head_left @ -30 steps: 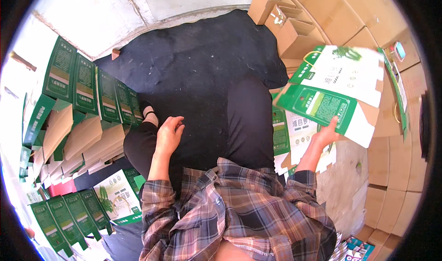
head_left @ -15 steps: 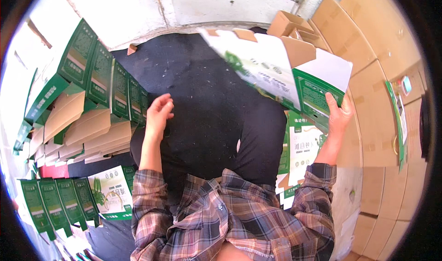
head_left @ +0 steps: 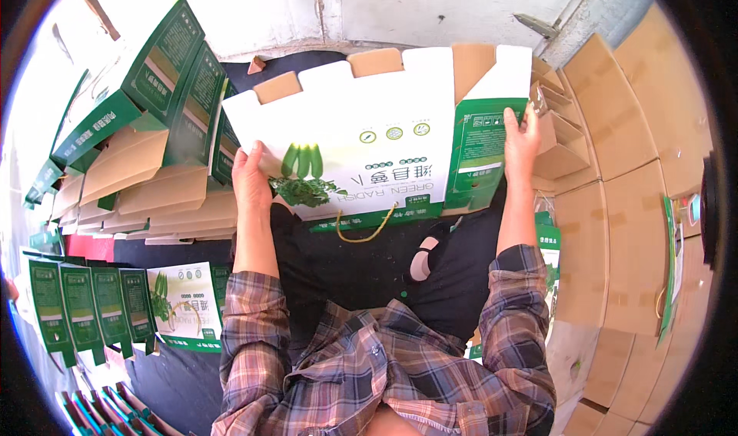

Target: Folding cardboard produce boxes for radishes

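Note:
A white and green cardboard carton [head_left: 361, 98], upside down in its printing, is stretched out in front of me above my lap. It has a printed picture of green vegetables, bare brown flaps along its far edge and a yellow cord handle [head_left: 361, 240] hanging at its near edge. My left hand [head_left: 252, 176] grips its left end, with part of the fingers hidden. At the other end my right hand [head_left: 523, 140] pinches the green side panel, its thumb on the front.
On the left rise stacked green cartons [head_left: 157, 90] with open brown flaps. Below them stands a row of similar cartons [head_left: 108, 305]. Plain brown boxes [head_left: 623, 221] line the right side. A black sheet [head_left: 300, 59] covers the floor before a white door [head_left: 430, 9].
The carton has swung from the right to the middle and now faces me broadside. My left hand, which was free, has taken hold of its left end.

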Demonstrator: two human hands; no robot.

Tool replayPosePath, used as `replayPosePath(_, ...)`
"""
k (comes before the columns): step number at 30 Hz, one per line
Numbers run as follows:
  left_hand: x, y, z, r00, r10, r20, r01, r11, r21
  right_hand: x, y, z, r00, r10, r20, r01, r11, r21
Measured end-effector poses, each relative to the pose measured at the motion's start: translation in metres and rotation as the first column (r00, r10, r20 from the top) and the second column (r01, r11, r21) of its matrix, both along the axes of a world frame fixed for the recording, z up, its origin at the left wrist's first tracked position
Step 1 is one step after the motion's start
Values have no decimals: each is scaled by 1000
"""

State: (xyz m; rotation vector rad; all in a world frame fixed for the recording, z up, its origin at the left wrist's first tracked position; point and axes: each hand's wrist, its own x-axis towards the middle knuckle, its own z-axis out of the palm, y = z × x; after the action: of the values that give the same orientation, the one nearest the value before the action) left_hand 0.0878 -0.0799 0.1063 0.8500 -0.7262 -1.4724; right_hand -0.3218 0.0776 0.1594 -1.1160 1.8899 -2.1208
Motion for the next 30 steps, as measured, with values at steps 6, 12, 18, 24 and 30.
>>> replayPosePath(6, -9, 15, -10, 990, -98, 98, 105, 992, -76, -1, -8, -52, 994, -101, 43, 88, 967, 239)
replayPosePath(12, -19, 36, -8, 976, -154, 151, 172, 979, -110, 8, 1, -48, 968, -246, -52, 238, 828, 508)
replayPosePath(18, -15, 37, -13, 976, -130, 173, 147, 985, -92, 6, 10, -46, 946, -157, 284, -36, 819, 573)
replayPosePath(24, -17, 41, -7, 980, -69, 187, 107, 973, -202, 6, 18, -44, 937, -59, 344, -114, 881, 460)
replayPosePath(30, -22, 65, 14, 962, -74, 262, 165, 924, -345, 1, 16, -47, 935, -95, 341, -85, 875, 477)
